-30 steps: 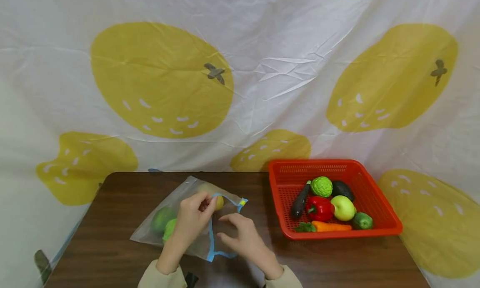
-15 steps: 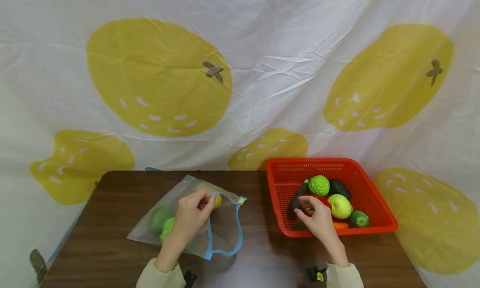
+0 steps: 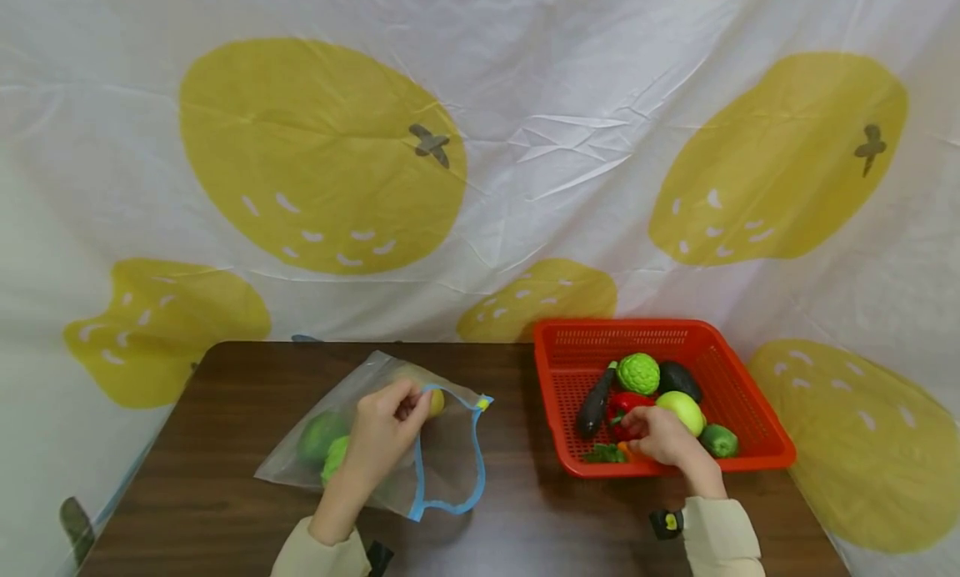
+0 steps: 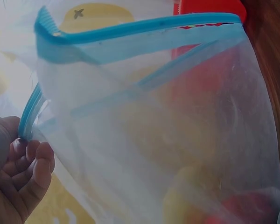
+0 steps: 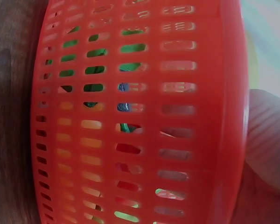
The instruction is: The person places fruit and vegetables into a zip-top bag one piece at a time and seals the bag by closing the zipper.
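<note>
My left hand (image 3: pixel 386 435) pinches the blue zip edge of a translucent zip bag (image 4: pixel 116 116), whose mouth gapes to the right. Through its film show a dark green rounded item (image 3: pixel 321 437), a bright green one (image 3: pixel 335 459) and a yellow one (image 3: pixel 437 403); in the left wrist view something red shows low in it. My right hand (image 3: pixel 667 439) reaches into the red basket (image 3: pixel 551 393), its fingertips at the red bell pepper (image 3: pixel 619 407) and the carrot (image 3: pixel 622 450). The basket wall hides those fingers in the right wrist view, and I cannot tell whether they grip either.
Also in the basket are an eggplant (image 3: pixel 596 402), a bumpy green fruit (image 3: pixel 638 373), a dark avocado-like item (image 3: pixel 679 380), a yellow-green apple (image 3: pixel 681 412) and a green cut-ended piece (image 3: pixel 719 441). The brown table (image 3: pixel 517 510) meets a lemon-print cloth (image 3: pixel 495 185) behind.
My right hand has left the bag's mouth, moved right over the basket and come down among the vegetables by the carrot and pepper. The left hand keeps its pinch on the bag.
</note>
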`<state>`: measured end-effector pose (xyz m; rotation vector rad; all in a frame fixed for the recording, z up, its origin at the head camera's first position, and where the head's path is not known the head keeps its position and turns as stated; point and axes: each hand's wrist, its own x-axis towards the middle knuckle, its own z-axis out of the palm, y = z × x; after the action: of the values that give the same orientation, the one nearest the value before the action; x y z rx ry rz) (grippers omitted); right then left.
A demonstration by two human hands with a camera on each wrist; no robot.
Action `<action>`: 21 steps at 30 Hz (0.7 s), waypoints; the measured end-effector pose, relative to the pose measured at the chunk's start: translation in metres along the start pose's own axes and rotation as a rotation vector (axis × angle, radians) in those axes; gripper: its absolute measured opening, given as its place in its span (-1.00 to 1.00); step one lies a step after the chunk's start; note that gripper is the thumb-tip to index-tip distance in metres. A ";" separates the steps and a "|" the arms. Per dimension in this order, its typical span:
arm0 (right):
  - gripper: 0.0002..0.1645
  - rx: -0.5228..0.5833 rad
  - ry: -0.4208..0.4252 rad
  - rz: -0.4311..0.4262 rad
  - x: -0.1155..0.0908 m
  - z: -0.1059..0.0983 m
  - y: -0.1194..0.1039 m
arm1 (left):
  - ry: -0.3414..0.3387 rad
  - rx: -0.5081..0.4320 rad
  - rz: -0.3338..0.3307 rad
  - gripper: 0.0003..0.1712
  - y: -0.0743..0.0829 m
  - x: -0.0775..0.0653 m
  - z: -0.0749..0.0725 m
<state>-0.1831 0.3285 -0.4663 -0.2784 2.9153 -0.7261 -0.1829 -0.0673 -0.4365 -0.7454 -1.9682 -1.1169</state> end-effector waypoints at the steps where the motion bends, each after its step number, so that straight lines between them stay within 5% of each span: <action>1: -0.73 -0.006 -0.007 0.011 0.000 0.000 0.000 | -0.002 -0.001 -0.001 -0.70 -0.001 0.000 0.000; 21: -0.84 -0.204 -0.170 0.133 0.016 0.012 -0.007 | 0.017 0.002 0.009 -0.71 -0.003 0.000 -0.001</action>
<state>-0.1958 0.3132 -0.4749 -0.1552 2.8131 -0.3666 -0.1849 -0.0691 -0.4375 -0.7408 -1.9499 -1.1127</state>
